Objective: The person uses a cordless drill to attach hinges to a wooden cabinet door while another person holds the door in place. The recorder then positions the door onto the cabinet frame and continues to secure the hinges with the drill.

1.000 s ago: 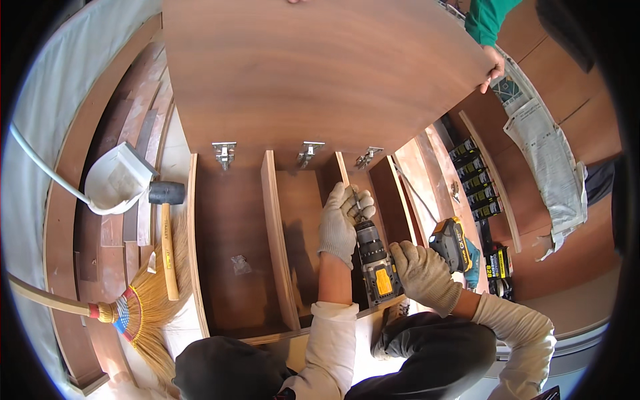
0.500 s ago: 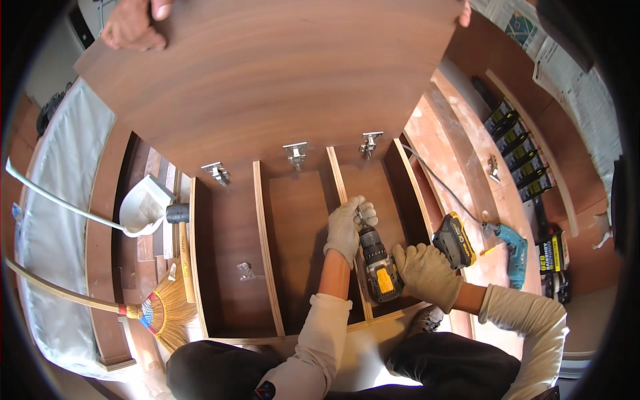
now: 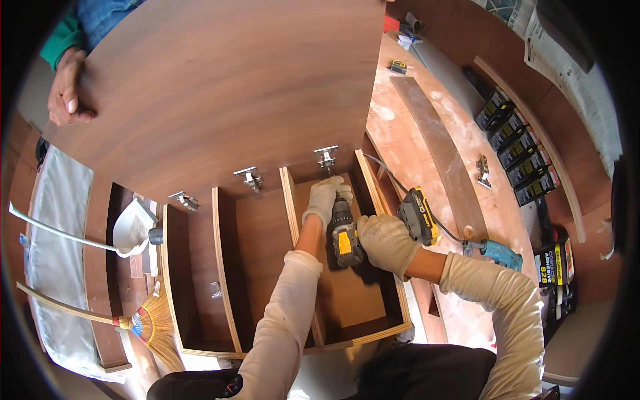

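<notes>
A yellow-and-black cordless drill (image 3: 345, 241) is in my gloved right hand (image 3: 388, 244), which is wrapped round its grip; its battery (image 3: 419, 216) sticks out to the right. The fingers of my gloved left hand (image 3: 325, 199) close round the drill's front end, hiding most of the bit. Just beyond them is the right metal hinge (image 3: 327, 157), where a large brown panel (image 3: 247, 87) meets an open wooden cabinet (image 3: 290, 200). A middle hinge (image 3: 249, 179) and a left hinge (image 3: 183, 201) sit along the same edge. Another person's hand (image 3: 71, 93) holds the panel's left side.
Wooden dividers (image 3: 228, 270) split the cabinet; a small clear packet (image 3: 215, 289) lies inside. At left are a broom (image 3: 155, 323), a white dustpan (image 3: 132, 227) and a mallet head (image 3: 156, 236). A teal corded drill (image 3: 500, 255), loose hinge (image 3: 483, 172) and black boxes (image 3: 517, 148) are at right.
My hands and the drill have come closer to the right hinge. The view has shifted, so the cabinet and panel appear further left. More of the other person's sleeve shows.
</notes>
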{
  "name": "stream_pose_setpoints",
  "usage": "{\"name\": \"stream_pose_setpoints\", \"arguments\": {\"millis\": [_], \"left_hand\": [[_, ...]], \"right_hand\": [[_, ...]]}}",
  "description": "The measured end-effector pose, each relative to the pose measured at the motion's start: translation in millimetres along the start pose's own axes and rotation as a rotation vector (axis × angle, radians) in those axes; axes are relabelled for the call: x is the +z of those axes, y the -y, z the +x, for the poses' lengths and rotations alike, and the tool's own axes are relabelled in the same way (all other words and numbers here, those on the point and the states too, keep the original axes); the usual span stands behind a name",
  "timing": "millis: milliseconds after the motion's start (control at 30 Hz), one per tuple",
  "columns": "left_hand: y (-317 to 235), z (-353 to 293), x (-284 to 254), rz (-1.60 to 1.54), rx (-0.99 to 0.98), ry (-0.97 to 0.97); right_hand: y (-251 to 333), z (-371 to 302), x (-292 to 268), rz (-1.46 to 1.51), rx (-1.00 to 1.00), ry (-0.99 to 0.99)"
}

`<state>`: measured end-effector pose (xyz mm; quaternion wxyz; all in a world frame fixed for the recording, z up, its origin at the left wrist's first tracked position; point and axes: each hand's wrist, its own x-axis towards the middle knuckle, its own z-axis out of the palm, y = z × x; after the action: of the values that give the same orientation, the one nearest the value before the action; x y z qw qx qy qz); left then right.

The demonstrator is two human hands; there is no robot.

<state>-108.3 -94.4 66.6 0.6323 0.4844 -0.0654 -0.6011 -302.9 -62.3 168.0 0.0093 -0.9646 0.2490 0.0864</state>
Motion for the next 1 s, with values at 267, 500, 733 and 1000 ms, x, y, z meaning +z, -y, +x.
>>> {"name": "stream_pose_setpoints", "arguments": {"millis": [267,500,733,1000], "left_hand": [[12,35,-16,-0.146,0.069,0.115],[19,38,-10,-0.294,0.097,0.145],[29,45,-10,-0.415,0.126,0.187],[22,36,-4,-0.428,0.128,0.121]], "right_hand": [[-20,28,9,0.0,0.049,0.009],[-28,32,21,-0.012,0.032,-0.069],[-33,34,15,-0.138,-0.007,-0.061],[-32,40,7,-0.127,-0.03,-0.027]]}}
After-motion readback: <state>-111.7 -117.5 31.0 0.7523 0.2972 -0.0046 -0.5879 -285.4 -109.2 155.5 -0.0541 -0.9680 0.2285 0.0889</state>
